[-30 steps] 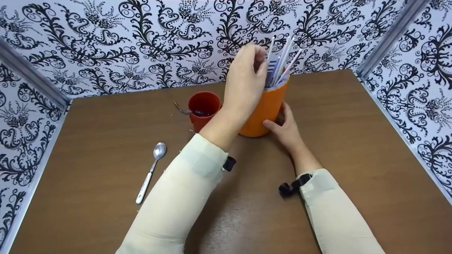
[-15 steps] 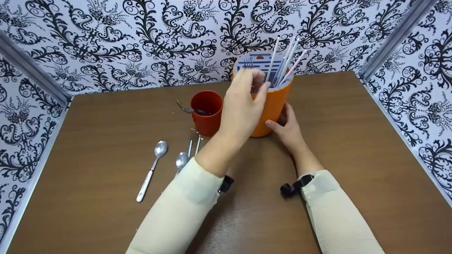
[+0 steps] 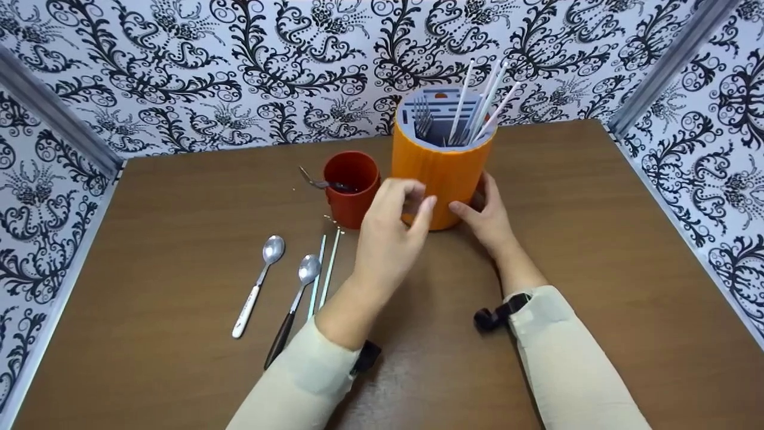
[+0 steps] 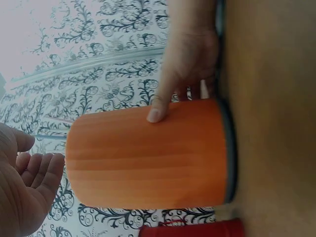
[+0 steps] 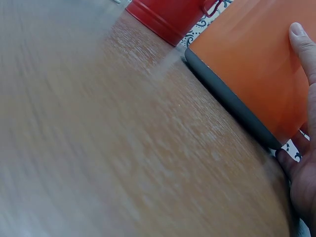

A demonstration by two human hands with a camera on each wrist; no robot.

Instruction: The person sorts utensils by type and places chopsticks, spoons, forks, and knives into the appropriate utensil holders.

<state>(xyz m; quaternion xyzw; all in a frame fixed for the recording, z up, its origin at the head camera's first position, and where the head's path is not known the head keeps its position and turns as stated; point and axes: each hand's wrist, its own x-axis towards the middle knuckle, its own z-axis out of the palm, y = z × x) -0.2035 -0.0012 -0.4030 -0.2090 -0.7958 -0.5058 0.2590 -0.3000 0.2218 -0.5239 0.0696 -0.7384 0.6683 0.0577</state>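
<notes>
An orange cutlery holder (image 3: 440, 179) stands upright at the back of the table. A fork (image 3: 422, 116) sits tines up at its left side, and several pale chopsticks (image 3: 486, 98) lean out on the right. My right hand (image 3: 488, 218) grips the holder low on its right side, thumb in front; in the right wrist view that thumb (image 5: 301, 42) lies against the orange wall. In front of the holder is my left hand (image 3: 391, 236), fingers loosely bent and nothing held. Its palm and bent fingers (image 4: 43, 170) also show in the left wrist view.
A red mug (image 3: 352, 203) with a fork (image 3: 313, 180) in it stands left of the holder. A white-handled spoon (image 3: 256, 286), a dark-handled spoon (image 3: 298, 298) and two chopsticks (image 3: 325, 275) lie on the table (image 3: 167, 239). Patterned walls (image 3: 239, 71) enclose the back and sides.
My left hand has come down from above the holder to in front of it, uncovering the fork there, the dark-handled spoon and the chopsticks on the table. My right hand stays on the holder.
</notes>
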